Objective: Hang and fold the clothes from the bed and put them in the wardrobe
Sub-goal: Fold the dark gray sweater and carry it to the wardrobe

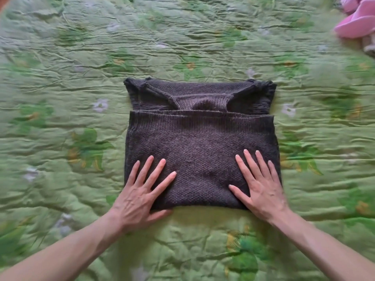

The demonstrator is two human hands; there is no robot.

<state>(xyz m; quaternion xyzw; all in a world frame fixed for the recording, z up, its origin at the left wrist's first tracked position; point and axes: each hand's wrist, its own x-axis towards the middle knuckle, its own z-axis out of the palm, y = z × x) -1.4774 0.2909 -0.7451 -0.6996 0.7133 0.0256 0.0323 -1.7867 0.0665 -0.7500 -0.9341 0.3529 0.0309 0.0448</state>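
A dark brown knitted sweater [200,138] lies folded on the green quilted bedspread [182,47], its lower half turned up over the upper part so the neckline and folded sleeves show at the far edge. My left hand [142,191] lies flat on the sweater's near left corner, fingers straight and spread. My right hand [261,185] presses flat on the near right corner, fingers straight too. Neither hand grips the fabric.
A pink garment or cloth [357,19] sits at the far right corner of the bed, with something pale beneath it. The floral bedspread stretches wide on all sides of the sweater.
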